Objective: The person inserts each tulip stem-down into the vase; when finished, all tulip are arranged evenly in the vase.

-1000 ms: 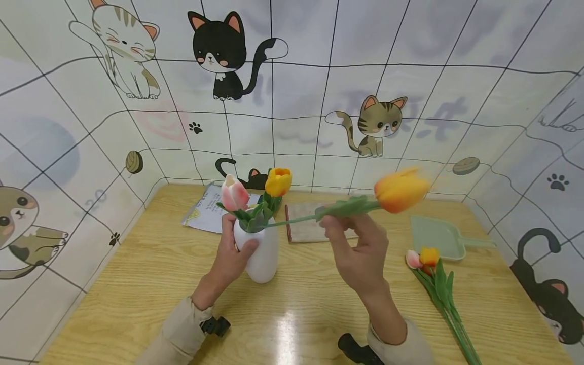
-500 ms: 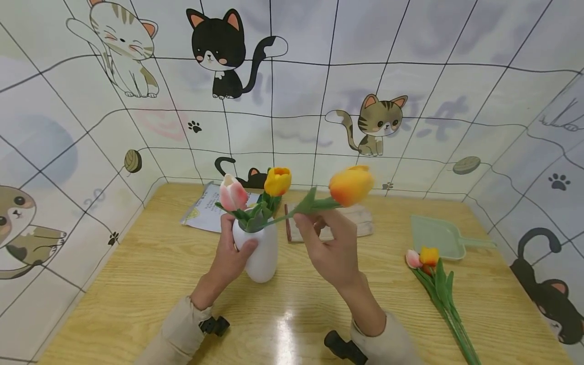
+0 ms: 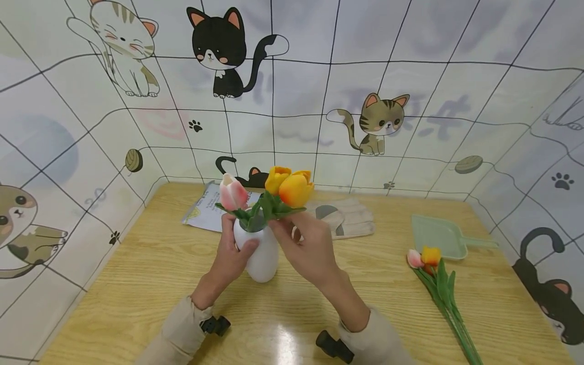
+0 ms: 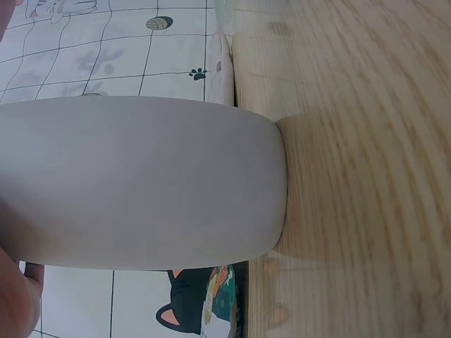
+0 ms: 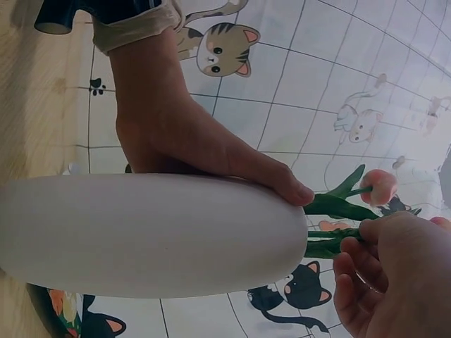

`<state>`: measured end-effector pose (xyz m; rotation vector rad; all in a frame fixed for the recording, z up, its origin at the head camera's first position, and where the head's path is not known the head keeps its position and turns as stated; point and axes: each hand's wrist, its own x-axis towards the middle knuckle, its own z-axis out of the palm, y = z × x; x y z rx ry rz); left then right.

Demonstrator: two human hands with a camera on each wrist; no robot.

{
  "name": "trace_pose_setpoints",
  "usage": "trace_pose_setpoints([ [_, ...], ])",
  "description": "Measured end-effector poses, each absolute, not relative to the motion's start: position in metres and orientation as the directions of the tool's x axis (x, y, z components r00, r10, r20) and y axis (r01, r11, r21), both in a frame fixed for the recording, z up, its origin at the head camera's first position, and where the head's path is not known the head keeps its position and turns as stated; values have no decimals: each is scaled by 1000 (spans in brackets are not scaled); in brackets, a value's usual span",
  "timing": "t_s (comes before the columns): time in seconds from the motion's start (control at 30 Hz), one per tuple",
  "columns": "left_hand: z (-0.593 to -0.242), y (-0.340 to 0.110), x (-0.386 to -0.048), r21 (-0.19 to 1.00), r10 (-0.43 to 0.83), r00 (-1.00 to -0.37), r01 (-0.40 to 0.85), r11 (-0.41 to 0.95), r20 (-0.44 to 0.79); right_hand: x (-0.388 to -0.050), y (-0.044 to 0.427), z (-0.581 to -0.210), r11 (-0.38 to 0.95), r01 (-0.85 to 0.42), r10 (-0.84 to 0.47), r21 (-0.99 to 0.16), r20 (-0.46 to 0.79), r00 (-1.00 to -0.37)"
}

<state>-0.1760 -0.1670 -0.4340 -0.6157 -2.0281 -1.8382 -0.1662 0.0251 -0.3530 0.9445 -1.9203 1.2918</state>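
Note:
A white vase (image 3: 263,258) stands on the table, held round its upper side by the left hand (image 3: 229,261). From its mouth rise a pink-white tulip (image 3: 233,192) and a yellow tulip (image 3: 276,178). Beside them the right hand (image 3: 310,246) pinches the stem of a yellow-orange tulip (image 3: 296,189) close to the vase's mouth; the stem's lower end is hidden. The left wrist view shows the vase's smooth body (image 4: 148,183), with part of the left hand (image 4: 15,299) at the edge. In the right wrist view the right hand's fingers (image 5: 359,267) hold green stems at the rim.
Several tulips (image 3: 444,294) lie on the table (image 3: 182,284) at the right, near a pale green dustpan-shaped tray (image 3: 438,237). Behind the hands are a printed packet (image 3: 205,210) and a flat wooden-patterned item (image 3: 353,218). A cat-patterned sheet surrounds the table's back and sides.
The right hand has moved left to the vase's mouth, bringing the yellow-orange tulip upright beside the other yellow one. The left hand and vase have stayed in place.

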Motion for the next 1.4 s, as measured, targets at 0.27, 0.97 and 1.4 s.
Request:
trace_pose_setpoints([
  [0.27, -434, -166, -178, 818, 119, -817, 573, 51, 565, -170, 15, -365, 379, -791, -270, -480, 760, -590],
  [0.97, -434, -167, -180, 794, 121, -796, 603, 71, 593, -167, 17, -366, 431, -738, -280, -520, 700, -657],
  [1.4, -433, -166, -177, 822, 122, -824, 564, 75, 554, -164, 30, -369, 444, -711, -263, -545, 679, -685],
])
